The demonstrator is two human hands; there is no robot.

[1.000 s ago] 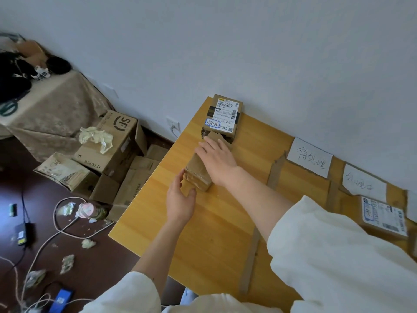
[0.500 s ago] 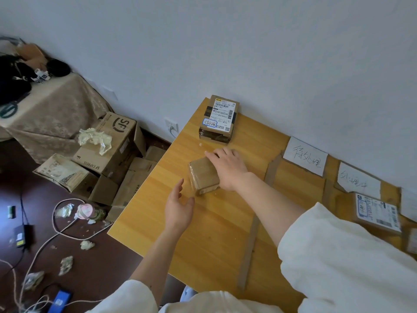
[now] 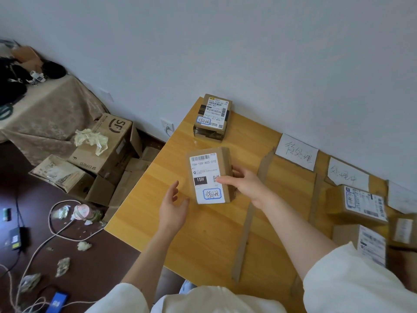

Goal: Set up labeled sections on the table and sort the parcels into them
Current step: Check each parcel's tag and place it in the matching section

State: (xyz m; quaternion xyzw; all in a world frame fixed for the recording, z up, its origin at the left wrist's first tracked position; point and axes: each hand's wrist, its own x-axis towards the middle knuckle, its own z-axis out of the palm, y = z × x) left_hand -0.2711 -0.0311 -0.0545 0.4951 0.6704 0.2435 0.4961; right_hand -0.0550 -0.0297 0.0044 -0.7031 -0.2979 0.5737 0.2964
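My right hand (image 3: 244, 185) grips a small brown parcel (image 3: 208, 176) by its right side and holds it label up over the wooden table (image 3: 203, 240). Its white shipping label reads 15H and carries a blue-ringed handwritten mark. My left hand (image 3: 173, 205) is open just below and left of the parcel, apart from it. A second labelled parcel (image 3: 212, 117) lies at the table's far corner. Two handwritten paper section labels (image 3: 296, 151) (image 3: 347, 176) lie along the wall, with cardboard strips (image 3: 248, 220) between sections.
More labelled parcels (image 3: 361, 205) (image 3: 370, 242) lie in the right-hand sections. On the floor to the left stand SF Express cartons (image 3: 106, 143), flattened cardboard, cables (image 3: 56, 224) and scraps. A cloth-covered table (image 3: 42, 111) stands at far left. The white wall runs behind the table.
My right hand has lifted the small parcel off the table and turned it over, so its white label faces up. My left hand has stayed open beside it.
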